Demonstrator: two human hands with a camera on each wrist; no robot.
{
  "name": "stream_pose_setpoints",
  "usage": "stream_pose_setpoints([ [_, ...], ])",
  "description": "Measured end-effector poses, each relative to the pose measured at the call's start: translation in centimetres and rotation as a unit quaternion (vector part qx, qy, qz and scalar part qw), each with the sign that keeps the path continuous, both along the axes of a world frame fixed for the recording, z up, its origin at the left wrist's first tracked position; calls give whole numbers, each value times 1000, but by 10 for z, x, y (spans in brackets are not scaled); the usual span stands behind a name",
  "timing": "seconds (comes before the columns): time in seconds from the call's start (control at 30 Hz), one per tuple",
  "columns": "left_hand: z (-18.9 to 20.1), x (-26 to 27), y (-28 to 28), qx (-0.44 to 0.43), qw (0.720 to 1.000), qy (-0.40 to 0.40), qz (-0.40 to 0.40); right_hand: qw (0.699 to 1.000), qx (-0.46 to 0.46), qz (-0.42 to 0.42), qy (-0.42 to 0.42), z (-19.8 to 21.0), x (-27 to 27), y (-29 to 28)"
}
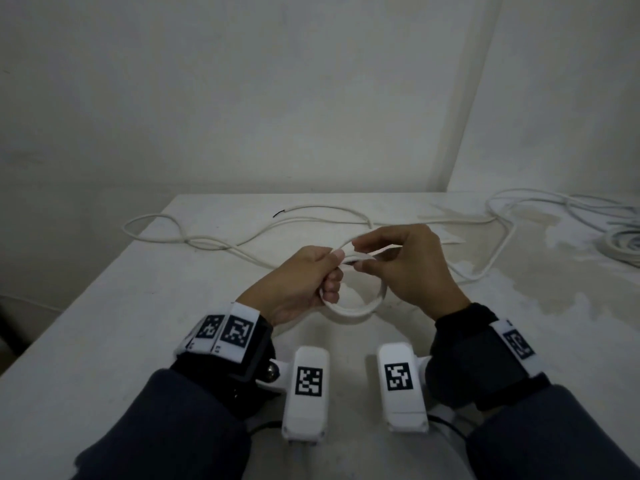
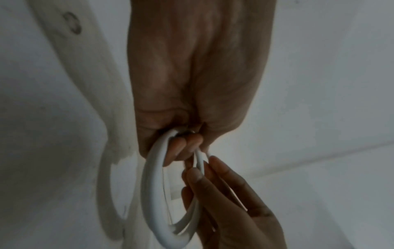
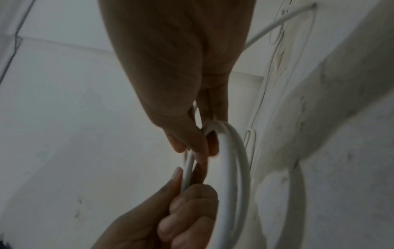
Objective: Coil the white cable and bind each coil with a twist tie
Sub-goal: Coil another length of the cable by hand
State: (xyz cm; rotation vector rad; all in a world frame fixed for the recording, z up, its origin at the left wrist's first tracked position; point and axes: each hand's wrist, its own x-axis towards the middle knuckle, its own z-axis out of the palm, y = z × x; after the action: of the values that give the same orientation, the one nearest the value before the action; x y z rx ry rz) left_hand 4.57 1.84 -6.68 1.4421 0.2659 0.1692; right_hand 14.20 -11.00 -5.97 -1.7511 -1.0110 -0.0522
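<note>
Both hands, left hand (image 1: pixel 300 282) and right hand (image 1: pixel 405 261), grip the small coil (image 1: pixel 353 308) of white cable (image 1: pixel 242 242); coiling continues, and next we judge another loop must be drawn in.

Loose white cable (image 1: pixel 221 242) snaked along the table's (image 1: pixel 104 341) far edge, one loop hanging past the far-left corner, blocking passage there. More cable (image 1: pixel 623 242) was piled at the far-right corner. Both hands (image 1: pixel 353 271) held a coil (image 1: pixel 356 306) mid-table. Near-left and near-right areas lay open.
</note>
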Motion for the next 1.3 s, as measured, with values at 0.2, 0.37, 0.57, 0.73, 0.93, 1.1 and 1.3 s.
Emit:
stream_pose_setpoints([
  [0.2, 7, -2, 1, 186, 982, 5, 24, 990, 17, -78, -112, -1, 7, -1],
  [0.37, 9, -7, 3, 276, 959, -58, 25, 959, -77, -128, -242, 0, 16, -10],
  [0.57, 6, -2, 5, 63, 987, -138, 56, 995, -10, 76, 66, 10, 6, -6],
  [0.73, 2, 1, 2, -48, 983, -161, 76, 949, 22, 169, 266, 13, -5, -4],
  [0.93, -2, 3, -1, -98, 981, -154, 71, 873, 67, 241, 418, 13, -5, -4],
  [1.1, 2, 3, -2, -128, 984, -53, 111, 855, 189, 206, 437, 16, -8, 4],
  [1.3, -12, 12, -25, -148, 967, 173, -117, 743, 301, 326, 502, 26, -22, 6],
])
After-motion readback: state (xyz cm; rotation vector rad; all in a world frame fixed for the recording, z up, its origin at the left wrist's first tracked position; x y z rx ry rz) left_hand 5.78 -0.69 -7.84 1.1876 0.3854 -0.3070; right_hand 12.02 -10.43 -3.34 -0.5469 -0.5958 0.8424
